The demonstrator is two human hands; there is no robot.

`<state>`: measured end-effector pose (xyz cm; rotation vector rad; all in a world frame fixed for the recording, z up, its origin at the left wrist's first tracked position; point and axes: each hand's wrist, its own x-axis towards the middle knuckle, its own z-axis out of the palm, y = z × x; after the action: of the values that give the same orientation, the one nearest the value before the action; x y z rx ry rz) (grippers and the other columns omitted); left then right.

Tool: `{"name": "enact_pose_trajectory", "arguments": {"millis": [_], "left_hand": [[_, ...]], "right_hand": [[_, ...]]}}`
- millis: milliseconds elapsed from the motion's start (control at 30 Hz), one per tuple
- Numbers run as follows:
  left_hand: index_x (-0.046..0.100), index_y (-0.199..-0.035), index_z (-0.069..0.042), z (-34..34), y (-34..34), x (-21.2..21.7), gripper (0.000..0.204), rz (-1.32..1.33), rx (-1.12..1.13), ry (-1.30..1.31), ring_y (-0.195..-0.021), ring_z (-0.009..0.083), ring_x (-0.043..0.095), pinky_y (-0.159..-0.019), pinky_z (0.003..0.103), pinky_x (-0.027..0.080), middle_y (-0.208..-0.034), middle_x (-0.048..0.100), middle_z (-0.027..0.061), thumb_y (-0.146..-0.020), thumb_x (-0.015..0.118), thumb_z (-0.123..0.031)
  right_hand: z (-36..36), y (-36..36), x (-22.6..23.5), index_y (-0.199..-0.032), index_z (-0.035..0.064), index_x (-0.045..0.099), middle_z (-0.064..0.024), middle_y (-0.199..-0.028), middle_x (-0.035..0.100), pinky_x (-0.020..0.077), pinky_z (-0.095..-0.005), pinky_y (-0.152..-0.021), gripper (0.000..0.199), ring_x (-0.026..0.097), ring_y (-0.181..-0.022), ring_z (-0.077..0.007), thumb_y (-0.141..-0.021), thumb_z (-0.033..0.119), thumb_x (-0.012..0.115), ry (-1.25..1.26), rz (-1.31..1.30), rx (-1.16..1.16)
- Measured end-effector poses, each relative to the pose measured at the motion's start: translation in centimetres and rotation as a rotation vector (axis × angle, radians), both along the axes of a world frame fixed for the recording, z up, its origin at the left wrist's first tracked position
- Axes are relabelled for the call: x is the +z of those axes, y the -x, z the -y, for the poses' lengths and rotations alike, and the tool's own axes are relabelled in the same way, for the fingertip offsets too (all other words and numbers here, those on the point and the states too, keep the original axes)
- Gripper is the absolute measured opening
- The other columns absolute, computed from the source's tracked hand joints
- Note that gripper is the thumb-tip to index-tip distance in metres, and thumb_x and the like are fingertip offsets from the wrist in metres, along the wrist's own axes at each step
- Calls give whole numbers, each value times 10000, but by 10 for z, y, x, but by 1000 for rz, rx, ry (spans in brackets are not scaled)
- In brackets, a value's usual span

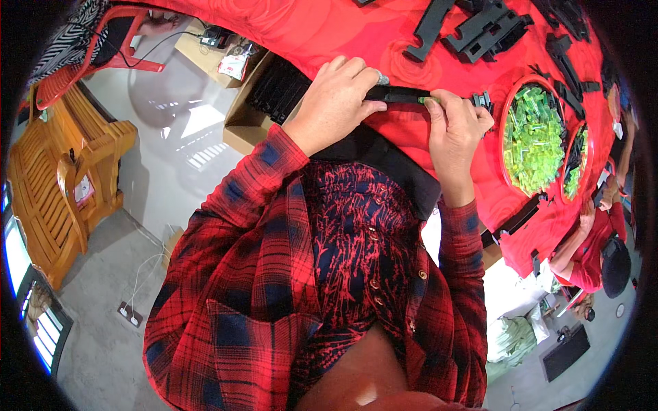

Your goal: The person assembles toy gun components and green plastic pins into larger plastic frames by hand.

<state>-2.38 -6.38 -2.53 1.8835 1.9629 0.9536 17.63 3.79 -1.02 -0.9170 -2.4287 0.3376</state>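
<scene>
A narrow black plastic bar (pixel 401 94) spans the space between my two hands, above the red cloth near the table's edge. My left hand (pixel 340 96) grips its left end, with the thumb beneath and the fingers over it. At the other end, my right hand (pixel 455 127) pinches the bar between thumb and fingers. A small green spot shows on the bar beside that thumb. Just right of my right hand lie some small dark grey pieces (pixel 482 103). Farther right, a red-rimmed basket (pixel 505 140) holds many small clear yellow-green pieces (pixel 533 140).
Black plastic parts (pixel 485 31) lie across the far side of the red tablecloth (pixel 349 31). A cardboard box (pixel 241 133) of black bars stands left of the table. A smaller container (pixel 574 168) sits beyond the basket. Another person (pixel 596 240) is at the right.
</scene>
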Motion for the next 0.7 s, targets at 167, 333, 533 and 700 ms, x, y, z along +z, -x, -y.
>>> {"name": "enact_pose_trajectory", "arguments": {"millis": [167,333,533,700], "left_hand": [[608,-947,-31,0,-1,-1,354,36,2,-6,-877,346,534,-788,434,449,-872,551,117,-728,822,-208],[592,-929,-27,-1,-2,-3,347,60,0,-5,-877,351,529,-787,435,445,-871,544,124,-722,821,-186],[576,-922,-25,-2,-4,-5,347,67,20,-5,-897,364,520,-811,449,435,-891,538,134,-724,817,-177],[568,-917,-23,-2,-5,-4,353,74,27,-3,-910,365,518,-818,451,431,-898,534,135,-721,818,-176]], "right_hand": [[-1,-1,-4,-965,107,682,-18,-837,687,340,-364,-839,160,613,-757,-180,-826,124,761,-13,7,25],[-2,-2,-4,-956,105,686,-11,-810,666,341,-349,-838,127,597,-734,-171,-846,120,749,-20,26,49],[-1,1,-6,-952,94,688,-6,-784,636,355,-332,-838,111,586,-726,-159,-856,93,744,-34,-6,67],[2,4,-5,-970,81,671,-23,-848,676,373,-362,-881,176,608,-746,-187,-821,84,764,-22,-9,65]]}}
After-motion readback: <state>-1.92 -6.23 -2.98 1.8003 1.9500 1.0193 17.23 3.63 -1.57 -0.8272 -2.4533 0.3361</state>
